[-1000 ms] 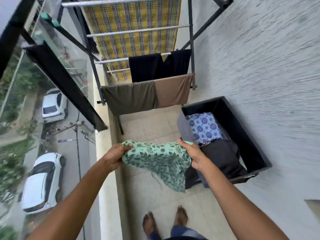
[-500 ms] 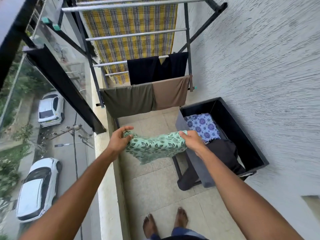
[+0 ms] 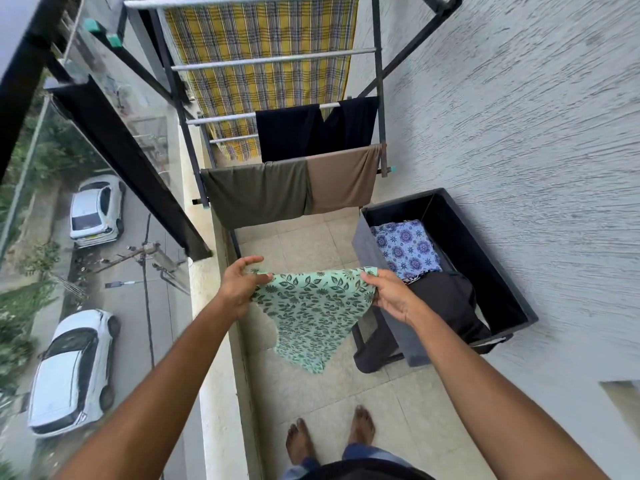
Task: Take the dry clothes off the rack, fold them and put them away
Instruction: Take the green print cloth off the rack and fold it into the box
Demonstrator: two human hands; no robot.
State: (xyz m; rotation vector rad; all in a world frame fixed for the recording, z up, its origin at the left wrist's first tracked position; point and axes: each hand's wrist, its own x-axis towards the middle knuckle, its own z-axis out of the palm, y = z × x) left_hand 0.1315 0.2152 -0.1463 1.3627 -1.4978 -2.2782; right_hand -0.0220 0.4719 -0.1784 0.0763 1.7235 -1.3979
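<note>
A green leaf-print cloth (image 3: 308, 310) hangs in the air over the balcony floor, stretched between my two hands. My left hand (image 3: 242, 285) pinches its left top corner and my right hand (image 3: 389, 292) pinches its right top corner; the lower part droops to a point. Ahead stands the drying rack (image 3: 379, 98) with a yellow plaid cloth (image 3: 263, 36), a black garment (image 3: 311, 133), an olive garment (image 3: 256, 195) and a brown garment (image 3: 343, 178) over its bars. To the right a black bin (image 3: 485, 258) holds a folded blue-flowered cloth (image 3: 405, 247) and a dark garment (image 3: 446, 299).
A low parapet (image 3: 211, 341) with a glass railing runs along the left; parked cars lie far below. A textured white wall (image 3: 519, 133) closes the right side. My bare feet (image 3: 329, 434) stand on the tiled floor.
The cloth was gathered up between my hands half a second ago and now hangs open again, drooping lower. My hands have moved slightly apart and nearer the bin.
</note>
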